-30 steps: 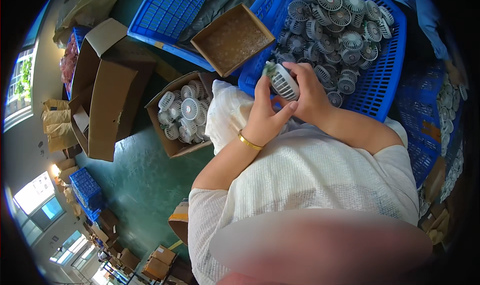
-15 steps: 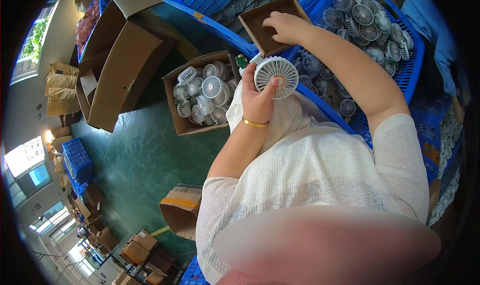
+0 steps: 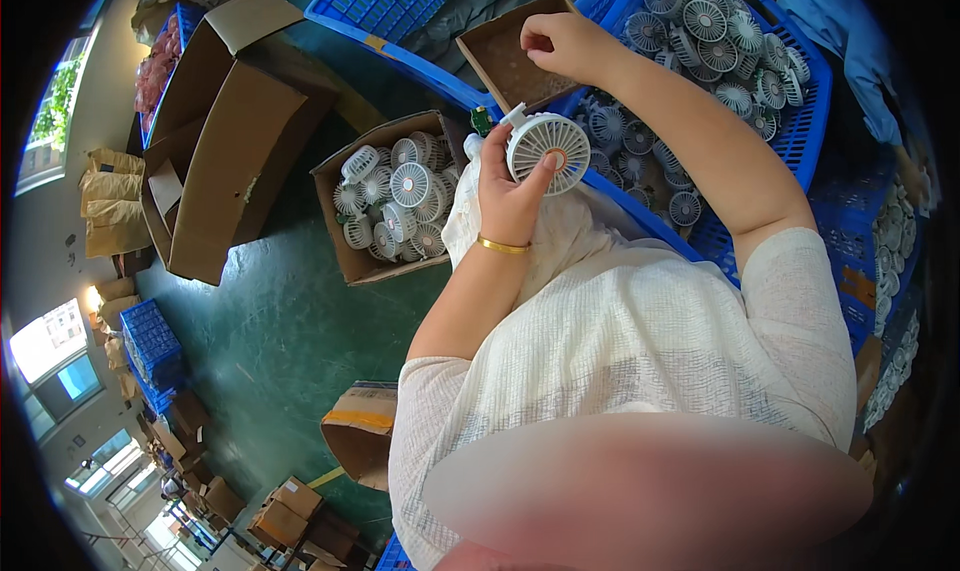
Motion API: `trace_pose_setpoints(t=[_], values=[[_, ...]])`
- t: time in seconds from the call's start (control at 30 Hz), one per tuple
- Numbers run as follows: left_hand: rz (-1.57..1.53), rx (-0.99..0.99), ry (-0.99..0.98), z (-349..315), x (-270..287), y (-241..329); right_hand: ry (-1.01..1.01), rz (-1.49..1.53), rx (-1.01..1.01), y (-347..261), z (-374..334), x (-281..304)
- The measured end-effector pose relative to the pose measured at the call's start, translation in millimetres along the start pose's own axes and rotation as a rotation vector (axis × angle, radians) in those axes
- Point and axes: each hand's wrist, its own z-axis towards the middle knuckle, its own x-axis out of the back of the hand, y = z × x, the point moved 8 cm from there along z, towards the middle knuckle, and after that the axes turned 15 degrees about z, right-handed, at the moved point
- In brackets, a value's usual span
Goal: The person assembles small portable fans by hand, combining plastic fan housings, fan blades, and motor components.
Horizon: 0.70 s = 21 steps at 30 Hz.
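Observation:
My left hand (image 3: 507, 199) grips a small white fan (image 3: 574, 161), its thumb on the hub of the round grille. A small green circuit board (image 3: 481, 122) sticks out by the fan's upper left side, above the fingers. Over the right part of a shallow brown cardboard box (image 3: 490, 59), my right hand (image 3: 572, 51) is closed with curled fingertips pinched together. Whatever lies between those fingertips is too small or hidden to make out. Tiny pale bits lie on the box floor.
Blue crates (image 3: 815, 136) at the right hold many white fan heads (image 3: 705, 21). A cardboard box (image 3: 330, 216) of similar fans stands on the green floor at left. Farther left is a tall open carton (image 3: 225, 161); another blue crate (image 3: 330, 13) lies at the far side.
My right hand has drawn up and rightward within the shallow box, its fingers now curled tighter. My left hand keeps the fan in nearly the same place. The whole view has shifted slightly.

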Motion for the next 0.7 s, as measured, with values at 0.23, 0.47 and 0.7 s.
trace_pose_setpoints(t=[0.23, 0.47, 0.7], values=[[0.086, -0.011, -0.016, -1.8, -4.5, 3.9, 0.147, 0.167, 0.061, -0.7, -14.9, 12.0], [0.122, -0.012, -0.064, -1.4, -8.5, 1.9, 0.173, 0.328, 0.048, -11.1, -27.6, 21.0], [0.096, -0.019, -0.046, -2.9, -3.8, 4.3, -0.06, 0.851, -0.048, -40.8, -70.6, 2.9]])
